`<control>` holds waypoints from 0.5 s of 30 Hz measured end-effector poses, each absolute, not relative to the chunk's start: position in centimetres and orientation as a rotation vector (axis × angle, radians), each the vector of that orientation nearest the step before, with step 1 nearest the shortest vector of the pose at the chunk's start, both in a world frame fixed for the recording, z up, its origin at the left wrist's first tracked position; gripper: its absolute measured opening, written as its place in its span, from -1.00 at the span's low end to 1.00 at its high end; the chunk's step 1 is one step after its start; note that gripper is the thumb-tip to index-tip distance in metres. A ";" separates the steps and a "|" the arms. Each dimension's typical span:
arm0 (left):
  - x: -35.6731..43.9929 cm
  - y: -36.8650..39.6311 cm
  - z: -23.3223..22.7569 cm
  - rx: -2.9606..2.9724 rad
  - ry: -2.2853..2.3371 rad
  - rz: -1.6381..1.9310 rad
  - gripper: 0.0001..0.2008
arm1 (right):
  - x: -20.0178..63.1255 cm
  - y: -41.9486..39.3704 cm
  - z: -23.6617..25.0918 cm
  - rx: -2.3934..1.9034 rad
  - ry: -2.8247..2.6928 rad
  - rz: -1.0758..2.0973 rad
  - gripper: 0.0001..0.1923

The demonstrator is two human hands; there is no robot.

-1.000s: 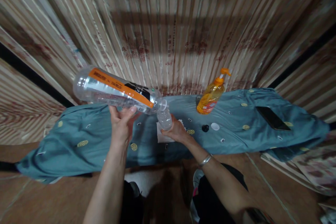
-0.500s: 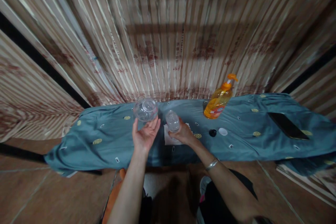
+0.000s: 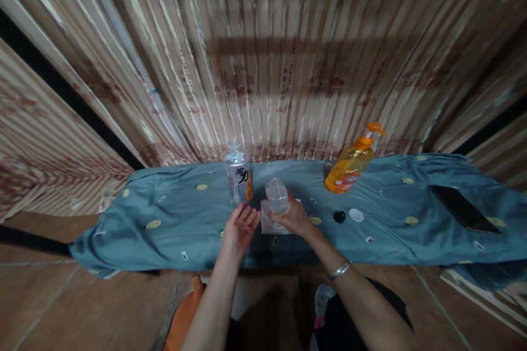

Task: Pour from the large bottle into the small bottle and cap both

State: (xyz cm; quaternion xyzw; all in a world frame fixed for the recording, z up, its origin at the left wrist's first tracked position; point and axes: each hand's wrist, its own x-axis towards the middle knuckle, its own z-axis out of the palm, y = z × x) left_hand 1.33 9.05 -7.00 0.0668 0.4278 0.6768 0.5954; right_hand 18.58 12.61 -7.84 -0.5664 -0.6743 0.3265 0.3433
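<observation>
My left hand (image 3: pixel 242 228) is palm up with its fingers stretched out, just in front of a clear plastic bottle (image 3: pixel 239 175) with a dark-lettered label. That bottle stands upright near the back of the cloth-covered bench. My right hand (image 3: pixel 291 215) is wrapped round a smaller clear plastic bottle (image 3: pixel 276 194). Under this smaller bottle lies a white tissue (image 3: pixel 267 226), partly hidden by the hand and bottle. To the right of my right hand are a small black cap (image 3: pixel 339 216) and a white round disc (image 3: pixel 356 215).
An orange pump bottle (image 3: pixel 349 167) stands at the back right of the blue-green cloth (image 3: pixel 177 205). A dark phone-like slab (image 3: pixel 463 208) lies at the far right. Striped curtain fabric (image 3: pixel 263 66) hangs directly behind, with black poles at both sides.
The clear plastic by my left hand showed as a round shape before; a labelled bottle now stands upright there. My left hand has drawn slightly back from it. My right hand keeps its bottle.
</observation>
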 end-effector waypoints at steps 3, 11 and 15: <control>-1.2 11.2 -7.0 0.358 1.201 1.755 -0.41 | 18.5 12.4 -7.6 -1.482 -1.745 0.859 -0.41; -1.5 20.0 -11.4 0.895 1.548 1.615 -0.59 | 18.4 12.4 -7.9 -1.487 -1.717 0.834 -0.38; -1.4 19.4 -14.6 1.062 1.663 1.526 -0.59 | 18.6 12.5 -8.1 -1.470 -1.724 0.845 -0.41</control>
